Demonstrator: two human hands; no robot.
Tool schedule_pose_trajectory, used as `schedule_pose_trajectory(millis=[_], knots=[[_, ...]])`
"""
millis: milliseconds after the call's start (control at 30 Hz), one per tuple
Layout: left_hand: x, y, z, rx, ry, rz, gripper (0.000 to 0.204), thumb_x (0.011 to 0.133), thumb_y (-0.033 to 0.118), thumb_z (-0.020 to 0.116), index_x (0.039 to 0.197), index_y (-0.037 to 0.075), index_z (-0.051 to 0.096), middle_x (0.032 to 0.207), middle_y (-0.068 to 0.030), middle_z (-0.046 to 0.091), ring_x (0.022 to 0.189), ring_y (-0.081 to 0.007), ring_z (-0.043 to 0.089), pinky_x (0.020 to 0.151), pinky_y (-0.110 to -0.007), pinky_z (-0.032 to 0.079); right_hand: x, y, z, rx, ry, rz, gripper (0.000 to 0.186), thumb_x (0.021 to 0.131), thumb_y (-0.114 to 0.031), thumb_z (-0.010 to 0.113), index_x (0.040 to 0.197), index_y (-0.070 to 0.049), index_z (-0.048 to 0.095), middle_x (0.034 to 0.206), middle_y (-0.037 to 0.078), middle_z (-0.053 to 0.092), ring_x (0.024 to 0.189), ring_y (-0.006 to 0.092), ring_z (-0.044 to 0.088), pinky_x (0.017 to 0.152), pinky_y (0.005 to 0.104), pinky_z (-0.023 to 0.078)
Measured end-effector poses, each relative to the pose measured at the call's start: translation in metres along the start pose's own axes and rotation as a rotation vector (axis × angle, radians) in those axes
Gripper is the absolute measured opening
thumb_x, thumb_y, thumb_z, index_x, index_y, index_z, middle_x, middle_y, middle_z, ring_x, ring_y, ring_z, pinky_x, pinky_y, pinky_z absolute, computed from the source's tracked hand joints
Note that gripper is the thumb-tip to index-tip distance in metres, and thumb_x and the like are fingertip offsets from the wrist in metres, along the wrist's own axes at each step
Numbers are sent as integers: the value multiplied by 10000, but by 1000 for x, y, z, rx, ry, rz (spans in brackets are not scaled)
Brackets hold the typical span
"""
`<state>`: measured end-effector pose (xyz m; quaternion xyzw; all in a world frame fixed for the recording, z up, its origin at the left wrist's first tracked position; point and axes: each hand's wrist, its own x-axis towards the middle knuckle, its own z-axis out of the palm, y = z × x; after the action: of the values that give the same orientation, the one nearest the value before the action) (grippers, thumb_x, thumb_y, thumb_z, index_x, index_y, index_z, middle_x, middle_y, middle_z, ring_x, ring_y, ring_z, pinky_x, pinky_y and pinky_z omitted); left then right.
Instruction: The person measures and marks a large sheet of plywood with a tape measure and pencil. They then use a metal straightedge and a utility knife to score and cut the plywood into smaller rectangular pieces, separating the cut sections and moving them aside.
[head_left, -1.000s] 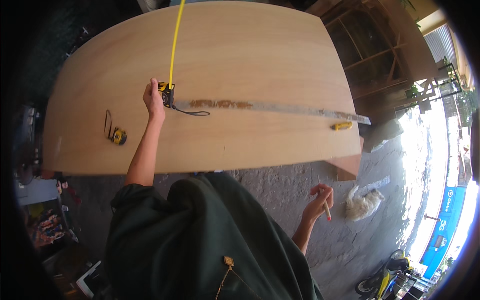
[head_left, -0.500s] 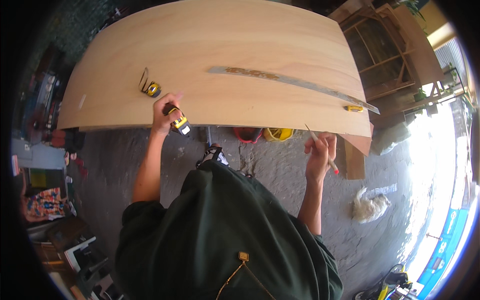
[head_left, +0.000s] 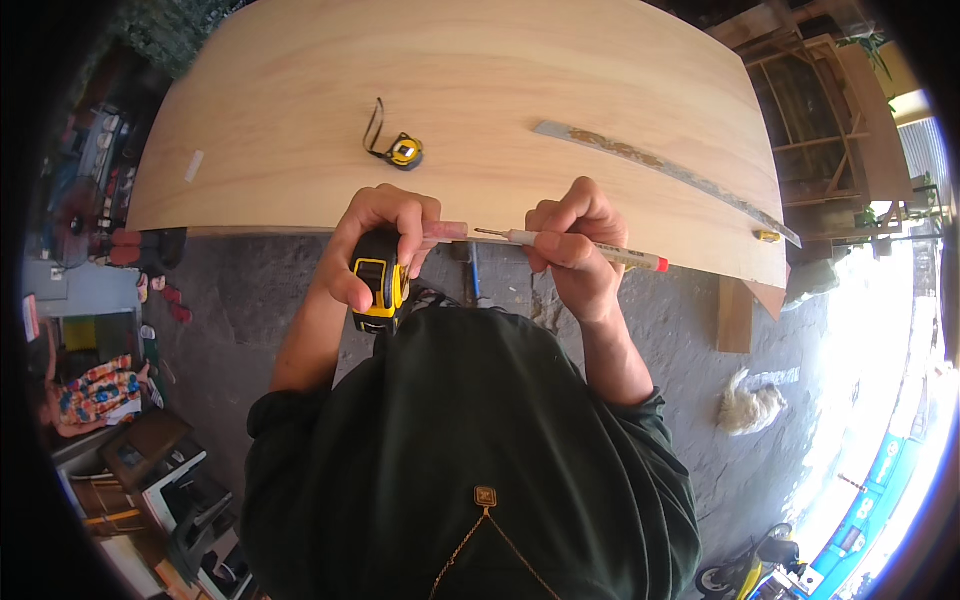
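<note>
Left hand [head_left: 382, 208]: closed round a yellow-black tape [head_left: 376, 290], fingers curled over its top, thumb along its side; no blade seen out. Same hand also pinches a short pinkish tube, by its look the pen's cap [head_left: 446, 230], sticking out toward the right. Right hand [head_left: 582, 278]: gripping the pen [head_left: 632, 258], white body, red butt end, bare thin tip pointing left at the cap. Tip and cap are roughly in line, just apart, a small gap showing.

Both hands are near the board [head_left: 480, 60]'s near edge, in front of the body; can't tell whether either touches it. Pen, cap and held tape are all in the hands, none set down.

On the board: second tape [head_left: 407, 152] with its strap looped out, beyond the left hand; long metal strip [head_left: 665, 166] with rusty patches, slanting to the right edge; small yellow cutter [head_left: 767, 236] beside the strip's near end. Grey floor [head_left: 250, 300] below, with a pale fluffy bundle [head_left: 750, 403] off to the right.

Step in hand, as judged: bringing pen and cap together, or just parting them; one moment can't settle which. Next move calls for tip and cap staying coaxial, a light pinch on the cap, and the tape held firm by the same hand.
</note>
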<state>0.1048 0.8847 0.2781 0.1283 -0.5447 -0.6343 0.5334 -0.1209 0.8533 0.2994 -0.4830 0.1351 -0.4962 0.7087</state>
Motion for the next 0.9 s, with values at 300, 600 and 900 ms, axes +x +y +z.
schedule_pose_trajectory(millis=[300, 600, 900], knots=[[-27, 61, -65, 93, -149, -68, 479, 511, 438, 819, 664, 86, 533, 661, -48, 545, 561, -121, 565, 509, -219, 415, 39, 61, 79, -116, -40, 30, 96, 833, -107, 536, 793, -48, 473, 738, 50, 535, 662, 107, 466, 615, 257, 393], [-45, 91, -49, 174, 52, -216, 373, 580, 260, 772, 696, 67, 475, 661, -13, 514, 594, -87, 481, 522, -229, 356, 65, 102, 102, 24, -166, -79, 329, 949, -415, 461, 945, -86, 473, 1082, 167, 489, 891, 202, 489, 854, 344, 387], [-57, 82, -55, 395, 72, -174, 340, 627, 241, 756, 685, 63, 472, 642, -5, 480, 610, -102, 450, 546, -262, 337, 60, 129, 108, 191, -178, 19, 233, 946, -310, 452, 920, -81, 486, 1291, 261, 436, 1137, 287, 479, 1001, 435, 347]])
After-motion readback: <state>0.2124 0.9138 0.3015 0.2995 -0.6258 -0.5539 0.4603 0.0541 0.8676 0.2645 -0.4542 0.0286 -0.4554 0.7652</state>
